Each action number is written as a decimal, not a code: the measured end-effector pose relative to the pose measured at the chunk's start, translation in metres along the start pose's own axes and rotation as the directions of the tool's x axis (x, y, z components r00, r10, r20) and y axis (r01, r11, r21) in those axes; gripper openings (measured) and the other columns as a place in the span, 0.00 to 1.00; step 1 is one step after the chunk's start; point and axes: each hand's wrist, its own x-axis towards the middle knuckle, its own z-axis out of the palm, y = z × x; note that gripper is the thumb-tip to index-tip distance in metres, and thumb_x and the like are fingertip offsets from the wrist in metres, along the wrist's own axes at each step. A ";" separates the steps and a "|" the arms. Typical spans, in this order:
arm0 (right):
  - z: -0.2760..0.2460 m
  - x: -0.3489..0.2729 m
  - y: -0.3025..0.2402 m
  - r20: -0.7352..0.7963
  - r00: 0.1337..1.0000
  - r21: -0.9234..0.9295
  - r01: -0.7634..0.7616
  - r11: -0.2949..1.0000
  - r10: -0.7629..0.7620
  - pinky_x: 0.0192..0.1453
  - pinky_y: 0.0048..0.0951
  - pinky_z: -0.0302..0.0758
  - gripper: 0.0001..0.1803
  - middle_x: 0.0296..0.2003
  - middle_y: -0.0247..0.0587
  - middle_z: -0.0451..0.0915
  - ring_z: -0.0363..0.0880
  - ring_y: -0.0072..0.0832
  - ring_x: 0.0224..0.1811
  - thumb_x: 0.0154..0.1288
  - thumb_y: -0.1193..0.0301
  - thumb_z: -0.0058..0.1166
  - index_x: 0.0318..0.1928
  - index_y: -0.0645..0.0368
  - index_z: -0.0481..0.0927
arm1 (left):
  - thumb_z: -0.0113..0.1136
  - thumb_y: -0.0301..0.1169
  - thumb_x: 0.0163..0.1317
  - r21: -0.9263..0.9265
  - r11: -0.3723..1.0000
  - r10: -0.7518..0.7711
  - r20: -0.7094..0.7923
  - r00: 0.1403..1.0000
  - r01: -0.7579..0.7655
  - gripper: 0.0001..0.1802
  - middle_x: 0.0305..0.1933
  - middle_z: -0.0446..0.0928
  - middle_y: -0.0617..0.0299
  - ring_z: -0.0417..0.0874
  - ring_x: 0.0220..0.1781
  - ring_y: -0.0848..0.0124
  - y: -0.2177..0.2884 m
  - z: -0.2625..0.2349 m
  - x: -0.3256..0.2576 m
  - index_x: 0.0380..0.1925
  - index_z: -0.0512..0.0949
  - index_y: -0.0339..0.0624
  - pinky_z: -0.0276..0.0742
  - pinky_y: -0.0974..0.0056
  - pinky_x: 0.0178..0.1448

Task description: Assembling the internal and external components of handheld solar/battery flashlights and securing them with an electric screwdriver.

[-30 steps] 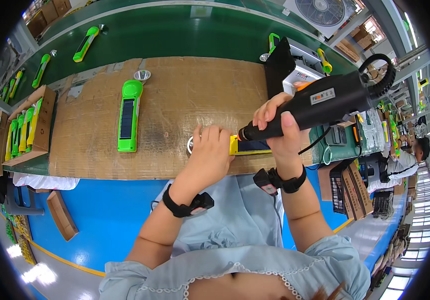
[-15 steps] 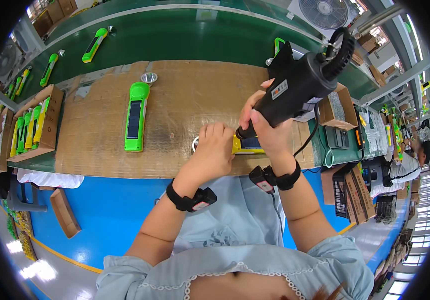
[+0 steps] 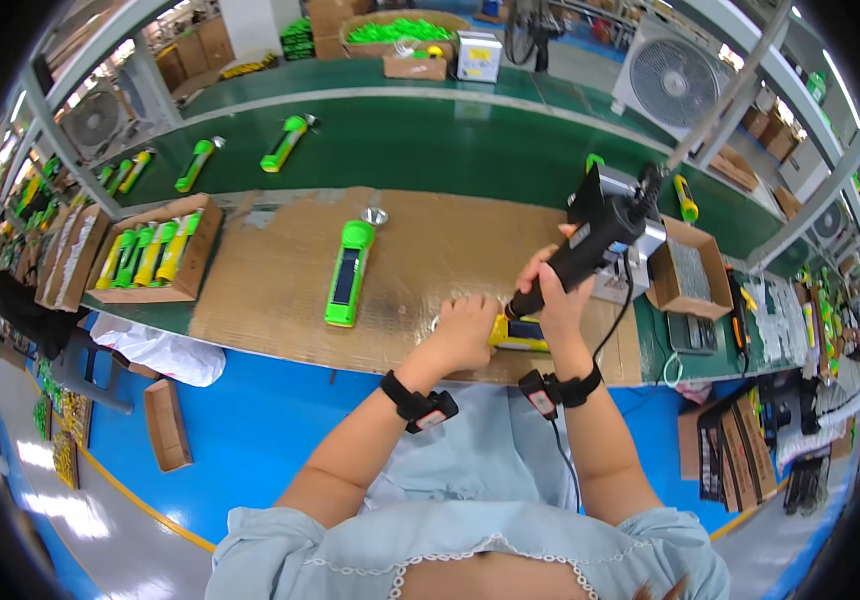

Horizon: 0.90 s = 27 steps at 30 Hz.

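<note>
My right hand (image 3: pixel 562 300) is wrapped round a black electric screwdriver (image 3: pixel 590 242), which slants down to the left. Its tip meets a yellow flashlight (image 3: pixel 522 340) with a dark solar panel, lying on the cardboard. Curled over the flashlight's left end, my left hand (image 3: pixel 462 332) holds it down and hides most of that end. A bit of a silvery ring shows beside my left fingers. Farther left lies a green flashlight (image 3: pixel 350 275) with a solar panel, a small reflector cup (image 3: pixel 374 216) at its head.
A cardboard box (image 3: pixel 150 293) of green and yellow flashlights stands at left. More flashlights (image 3: pixel 283 143) lie on the green belt (image 3: pixel 400 140) beyond the cardboard. To the right are a metal device (image 3: pixel 615 285), an open box (image 3: pixel 690 235) of small parts and the screwdriver's cable.
The view has tilted up, so the bench sits lower and farther right in the picture and more background shows. Both hands keep their hold on the flashlight and screwdriver.
</note>
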 end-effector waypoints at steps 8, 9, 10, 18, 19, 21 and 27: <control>0.020 -0.019 -0.024 -0.041 0.996 -0.114 0.072 0.991 -0.077 0.32 0.24 0.73 0.33 0.27 0.38 0.74 0.74 0.22 0.25 0.58 0.84 0.52 0.62 0.60 0.55 | 0.65 0.27 0.38 0.242 0.969 -0.039 -0.061 0.997 0.052 0.32 0.48 0.69 0.49 0.70 0.54 0.52 0.011 0.008 -0.012 0.49 0.68 0.39 0.62 0.47 0.54; 0.019 -0.019 -0.034 -0.078 0.993 -0.130 0.082 0.988 -0.093 0.33 0.24 0.73 0.32 0.27 0.38 0.74 0.75 0.22 0.25 0.58 0.83 0.52 0.62 0.60 0.55 | 0.65 0.27 0.38 0.243 0.968 -0.054 -0.067 0.996 0.069 0.32 0.48 0.69 0.49 0.70 0.54 0.52 0.013 0.010 -0.010 0.49 0.68 0.39 0.62 0.47 0.54; 0.016 -0.018 -0.043 -0.069 0.993 -0.111 0.090 0.990 -0.098 0.33 0.24 0.73 0.32 0.27 0.39 0.74 0.75 0.23 0.25 0.59 0.82 0.51 0.63 0.61 0.55 | 0.64 0.27 0.38 0.250 0.965 -0.064 -0.070 0.995 0.080 0.32 0.48 0.69 0.49 0.70 0.54 0.52 0.012 0.010 -0.010 0.48 0.68 0.39 0.62 0.47 0.55; -0.047 -0.029 -0.080 -0.165 0.957 -0.322 0.175 0.930 -0.237 0.29 0.24 0.74 0.24 0.29 0.41 0.74 0.74 0.25 0.24 0.61 0.79 0.54 0.54 0.61 0.58 | 0.60 0.24 0.43 0.302 0.949 -0.004 -0.270 0.963 0.088 0.25 0.46 0.70 0.52 0.71 0.53 0.54 0.015 0.026 -0.013 0.47 0.70 0.42 0.61 0.44 0.56; -0.057 -0.033 -0.076 -0.195 0.946 -0.389 0.167 0.906 -0.258 0.28 0.24 0.73 0.23 0.29 0.41 0.74 0.74 0.24 0.24 0.61 0.77 0.55 0.53 0.60 0.59 | 0.60 0.24 0.43 0.301 0.951 0.016 -0.271 0.962 0.069 0.25 0.46 0.70 0.52 0.71 0.53 0.54 0.015 0.024 -0.015 0.47 0.70 0.42 0.61 0.44 0.56; -0.080 -0.043 -0.070 -0.224 0.956 -0.410 0.084 0.908 -0.190 0.32 0.25 0.74 0.35 0.31 0.40 0.75 0.75 0.24 0.27 0.58 0.81 0.56 0.62 0.60 0.53 | 0.59 0.22 0.44 0.254 0.956 -0.090 -0.224 0.970 0.148 0.26 0.46 0.70 0.53 0.71 0.53 0.55 0.016 0.018 -0.020 0.47 0.71 0.45 0.61 0.43 0.57; -0.121 -0.058 -0.067 -0.229 0.938 -0.623 0.063 0.780 -0.258 0.40 0.26 0.75 0.50 0.33 0.39 0.76 0.76 0.24 0.34 0.51 0.82 0.62 0.69 0.61 0.44 | 0.65 0.34 0.48 0.278 0.945 -0.097 -0.268 0.959 0.174 0.21 0.44 0.71 0.54 0.72 0.51 0.57 0.025 0.007 -0.021 0.44 0.73 0.46 0.62 0.40 0.56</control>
